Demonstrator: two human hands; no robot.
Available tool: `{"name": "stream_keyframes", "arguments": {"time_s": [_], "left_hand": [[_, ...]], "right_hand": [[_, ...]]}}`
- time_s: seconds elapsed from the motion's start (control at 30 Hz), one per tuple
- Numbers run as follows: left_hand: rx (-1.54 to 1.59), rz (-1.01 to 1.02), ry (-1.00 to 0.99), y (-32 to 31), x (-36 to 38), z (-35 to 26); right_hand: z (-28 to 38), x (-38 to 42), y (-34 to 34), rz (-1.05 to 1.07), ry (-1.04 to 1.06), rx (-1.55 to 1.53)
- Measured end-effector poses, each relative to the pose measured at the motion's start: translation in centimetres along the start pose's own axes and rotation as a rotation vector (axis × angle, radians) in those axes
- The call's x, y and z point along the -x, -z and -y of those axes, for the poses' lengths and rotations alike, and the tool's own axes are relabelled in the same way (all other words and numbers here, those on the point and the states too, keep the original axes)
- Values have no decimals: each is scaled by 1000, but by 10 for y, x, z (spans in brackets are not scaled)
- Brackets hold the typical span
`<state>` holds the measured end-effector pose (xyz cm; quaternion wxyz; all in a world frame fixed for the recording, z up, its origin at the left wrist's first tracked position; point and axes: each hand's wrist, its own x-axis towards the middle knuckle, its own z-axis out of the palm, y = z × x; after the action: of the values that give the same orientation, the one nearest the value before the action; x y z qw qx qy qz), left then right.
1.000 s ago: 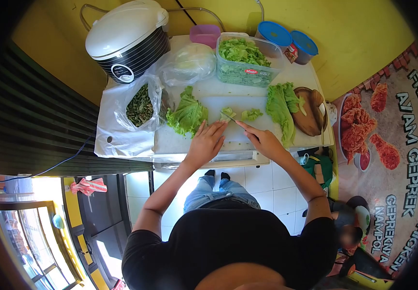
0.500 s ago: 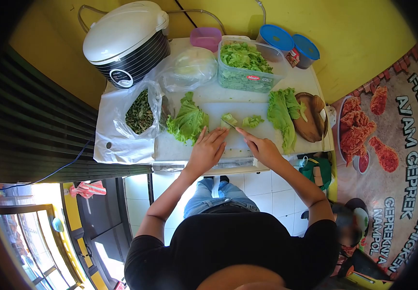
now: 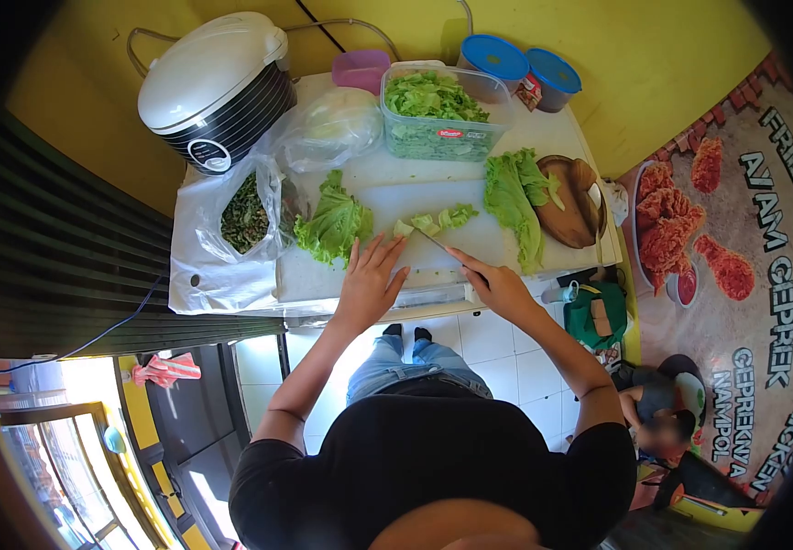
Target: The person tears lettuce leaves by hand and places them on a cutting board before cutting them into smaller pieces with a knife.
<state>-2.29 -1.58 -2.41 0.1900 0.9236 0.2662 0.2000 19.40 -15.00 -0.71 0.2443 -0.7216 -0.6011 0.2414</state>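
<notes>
While the left hand [image 3: 371,286] lies nearly flat with its fingers slightly spread, the right hand [image 3: 497,286] is closed around the handle of the knife [image 3: 430,242], index finger reaching forward, seemingly to steer the blade. The lettuce pieces [image 3: 426,224] lie in a loose row on the white cutting board [image 3: 396,195], with the knife's tip at them; whether the left fingertips touch them, I cannot tell. A lettuce leaf [image 3: 334,223] rests to the left and larger leaves [image 3: 514,202] to the right, probably set apart so they are out of the blade's way.

Behind the board, the clear container [image 3: 447,147] holds shredded lettuce heaped near its rim, likely placed there for easy reach. At the left, an opened plastic bag [image 3: 273,197] holds dark chopped greens. 2 blue-lidded tubs [image 3: 493,60] stand closed beyond; what the pink tub [image 3: 360,71] contains is unclear.
</notes>
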Motion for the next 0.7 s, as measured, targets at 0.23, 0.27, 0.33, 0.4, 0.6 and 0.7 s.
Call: {"name": "stream_keyframes", "arguments": {"time_s": [0.23, 0.27, 0.33, 0.4, 0.6, 0.7], "left_hand": [[106, -77, 12, 10, -24, -4], [101, -108, -9, 10, -31, -4], [87, -104, -60, 7, -47, -1], [74, -103, -112, 4, -61, 1], [56, 27, -209, -3, -86, 15], [44, 73, -201, -8, -89, 24]], "right_hand": [[9, 7, 22, 66, -121, -89], [10, 9, 25, 108, -180, -81], [-5, 9, 16, 20, -90, -125], [-11, 11, 13, -70, 0, -165], [-7, 12, 21, -80, -21, -293], [1, 12, 29, 20, -169, -349]]}}
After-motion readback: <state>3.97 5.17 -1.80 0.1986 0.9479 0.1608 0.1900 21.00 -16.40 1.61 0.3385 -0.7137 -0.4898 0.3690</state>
